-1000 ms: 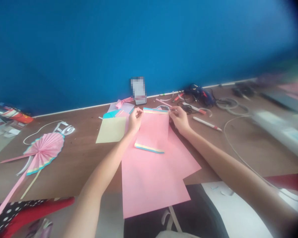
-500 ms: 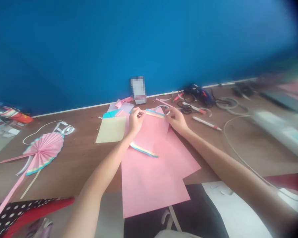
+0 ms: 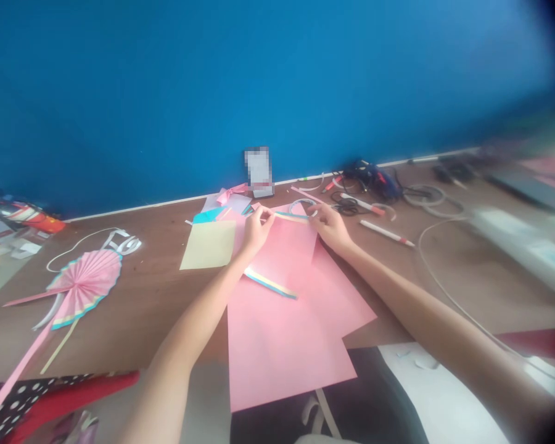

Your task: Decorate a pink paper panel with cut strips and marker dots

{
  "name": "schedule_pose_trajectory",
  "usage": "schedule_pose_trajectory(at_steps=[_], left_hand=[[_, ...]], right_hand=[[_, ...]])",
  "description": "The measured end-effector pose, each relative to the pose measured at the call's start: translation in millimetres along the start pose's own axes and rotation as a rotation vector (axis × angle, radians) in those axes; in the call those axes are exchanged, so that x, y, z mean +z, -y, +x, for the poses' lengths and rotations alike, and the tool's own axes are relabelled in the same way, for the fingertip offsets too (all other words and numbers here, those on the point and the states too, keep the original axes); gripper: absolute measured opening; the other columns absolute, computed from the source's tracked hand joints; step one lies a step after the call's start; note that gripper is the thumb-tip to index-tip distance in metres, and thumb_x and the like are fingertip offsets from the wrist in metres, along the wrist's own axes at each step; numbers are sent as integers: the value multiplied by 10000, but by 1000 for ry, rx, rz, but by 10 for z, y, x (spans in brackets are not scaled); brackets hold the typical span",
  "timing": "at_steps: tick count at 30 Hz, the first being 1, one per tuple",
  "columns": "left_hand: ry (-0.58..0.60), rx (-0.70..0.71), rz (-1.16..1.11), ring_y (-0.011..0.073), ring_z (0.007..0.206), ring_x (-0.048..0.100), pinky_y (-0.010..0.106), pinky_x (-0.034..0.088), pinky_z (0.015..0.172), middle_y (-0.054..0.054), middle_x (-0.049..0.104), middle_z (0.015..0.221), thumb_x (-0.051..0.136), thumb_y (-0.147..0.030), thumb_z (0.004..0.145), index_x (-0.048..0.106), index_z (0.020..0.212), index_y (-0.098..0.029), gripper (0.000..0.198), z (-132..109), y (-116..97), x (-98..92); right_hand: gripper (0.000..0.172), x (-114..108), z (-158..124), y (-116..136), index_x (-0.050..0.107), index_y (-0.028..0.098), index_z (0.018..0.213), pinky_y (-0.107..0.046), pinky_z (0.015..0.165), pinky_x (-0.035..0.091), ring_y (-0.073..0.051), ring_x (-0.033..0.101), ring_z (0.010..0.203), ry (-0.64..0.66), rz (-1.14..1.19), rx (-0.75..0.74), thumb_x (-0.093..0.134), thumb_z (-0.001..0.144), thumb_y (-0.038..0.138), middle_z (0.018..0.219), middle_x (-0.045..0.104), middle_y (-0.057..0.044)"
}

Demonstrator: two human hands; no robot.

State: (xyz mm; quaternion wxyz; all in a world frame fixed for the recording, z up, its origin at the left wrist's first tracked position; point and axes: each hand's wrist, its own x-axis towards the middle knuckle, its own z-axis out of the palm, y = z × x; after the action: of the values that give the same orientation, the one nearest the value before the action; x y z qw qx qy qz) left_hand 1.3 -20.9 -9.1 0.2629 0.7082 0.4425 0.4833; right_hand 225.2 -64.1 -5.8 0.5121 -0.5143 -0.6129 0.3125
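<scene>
Between my hands a narrow blue-and-cream paper strip [image 3: 290,217] stretches across the top of the pink paper [image 3: 277,345]. My left hand [image 3: 258,228] pinches the strip's left end, fingers closed. At the other end my right hand [image 3: 329,226] grips it between thumb and fingers. A second cream-and-blue strip [image 3: 272,283] lies slanted on the pink sheets, below my hands. Beside my left hand rests a pale yellow paper square [image 3: 208,245]. Behind it are blue paper [image 3: 208,215] and a small pink folded paper piece [image 3: 224,196].
A pleated pink paper fan [image 3: 86,280] lies at the left near white tape loops [image 3: 124,242]. A phone [image 3: 259,172] leans on the blue wall. White-and-red pens [image 3: 386,233], black cables [image 3: 351,205] and a white power strip [image 3: 522,246] are on the right.
The strip between my hands has tilted, and its blue edge now shows differently. Both hands stay almost in place; the whole view has shifted slightly.
</scene>
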Motion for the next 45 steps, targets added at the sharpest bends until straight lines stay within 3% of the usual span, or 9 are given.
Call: schedule_pose_trajectory(at_steps=[10, 19, 31, 39, 45], left_hand=[[-12, -122, -156, 153, 816, 603, 287, 469, 798, 25, 620, 848, 612, -363, 819, 552, 840, -195, 179, 37, 187, 17], [-15, -152, -202, 153, 840, 592, 276, 456, 809, 25, 607, 871, 617, -356, 815, 539, 844, -198, 178, 29, 110, -13], [-31, -160, -251, 124, 752, 537, 248, 429, 739, -8, 548, 801, 606, -348, 829, 521, 832, -206, 164, 38, 77, -34], [-66, -235, -213, 142, 795, 560, 264, 427, 772, 9, 601, 824, 624, -368, 802, 564, 838, -195, 187, 40, 125, -51], [-70, -248, -211, 135, 774, 543, 251, 416, 752, 2, 591, 805, 617, -362, 789, 551, 823, -194, 184, 23, 41, -57]], right_hand=[[214, 7, 12, -62, 608, 205, 967, -268, 546, 360, -134, 476, 552, 31, -43, -68, 533, 776, 265, 721, 627, -2], [215, 7, 15, -63, 615, 203, 968, -283, 585, 392, -154, 513, 606, 44, -47, -109, 550, 799, 319, 727, 626, -8], [237, 6, 31, -102, 649, 212, 949, -274, 563, 311, -135, 391, 559, 51, -58, -54, 475, 862, 348, 619, 487, 22], [235, 8, 26, -103, 654, 202, 952, -274, 592, 319, -140, 432, 608, 69, -50, -64, 475, 867, 330, 705, 554, 10], [248, 3, 9, -62, 647, 183, 978, -269, 591, 307, -134, 415, 593, 94, -77, -88, 460, 870, 306, 673, 529, 15]])
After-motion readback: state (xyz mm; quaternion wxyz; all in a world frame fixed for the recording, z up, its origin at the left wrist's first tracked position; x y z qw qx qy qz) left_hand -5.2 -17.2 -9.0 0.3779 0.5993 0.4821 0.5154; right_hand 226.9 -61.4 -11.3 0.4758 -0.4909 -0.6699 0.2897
